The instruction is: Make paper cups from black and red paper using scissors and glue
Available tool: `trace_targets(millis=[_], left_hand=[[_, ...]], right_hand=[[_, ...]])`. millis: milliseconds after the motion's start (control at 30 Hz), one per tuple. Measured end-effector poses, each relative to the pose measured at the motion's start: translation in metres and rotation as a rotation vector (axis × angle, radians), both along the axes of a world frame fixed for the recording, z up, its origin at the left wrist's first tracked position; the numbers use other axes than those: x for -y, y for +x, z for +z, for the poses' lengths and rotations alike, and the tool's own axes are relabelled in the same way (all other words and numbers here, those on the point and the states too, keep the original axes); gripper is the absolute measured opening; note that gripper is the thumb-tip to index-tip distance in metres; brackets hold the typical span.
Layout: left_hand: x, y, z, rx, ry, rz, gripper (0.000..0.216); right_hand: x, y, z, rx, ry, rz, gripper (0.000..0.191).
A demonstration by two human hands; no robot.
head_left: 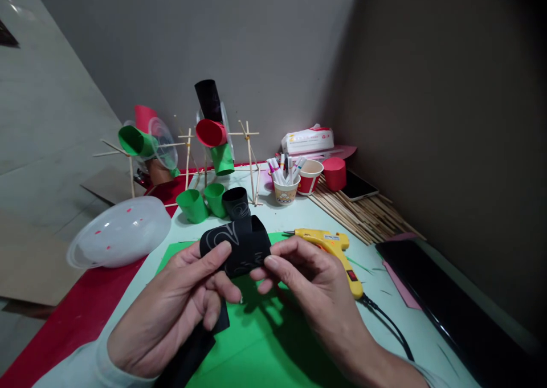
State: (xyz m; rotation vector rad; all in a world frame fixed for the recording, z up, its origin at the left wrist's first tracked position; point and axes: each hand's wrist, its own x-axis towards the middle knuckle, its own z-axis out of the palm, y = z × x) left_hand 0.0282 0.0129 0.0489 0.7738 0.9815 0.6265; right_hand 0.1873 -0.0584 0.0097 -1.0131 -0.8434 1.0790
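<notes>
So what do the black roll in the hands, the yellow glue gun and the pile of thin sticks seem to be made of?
Black roll: probably matte paper or thin card, given its thin curled edge and pale drawn lines.
Yellow glue gun: likely hard plastic, with a smooth, moulded-looking body.
Thin sticks: wood or bamboo, I can't tell which; they look tan and unpainted.

We can read no text for certain: pale strokes [235, 234] on the black roll [248, 244] between our hands [183, 288] are unclear; print [323, 138] on the tissue pack [306, 142] beyond them and the label [331, 237] on the glue gun [337, 248] beside the right hand [314, 277] are too small.
</notes>
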Motion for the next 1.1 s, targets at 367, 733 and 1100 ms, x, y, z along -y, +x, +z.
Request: trace_targets(millis=[367, 733, 1100], left_hand=[[-0.005, 0.007, 0.019, -0.005, 0.196, 0.028, 0.034], [-0.029, -0.030, 0.013, -0.012, 0.122, 0.001, 0.037], [-0.022, -0.019, 0.022, 0.041, 0.289, 0.170, 0.050]], right_hand=[[0.003, 0.057, 0.030, 0.754, 0.026, -0.259, 0.022], [0.028, 0.066, 0.005, 1.629, -0.456, -0.134, 0.022], [0.031, 0.079, 0.002, 1.669, -0.726, -0.150, 0.019]])
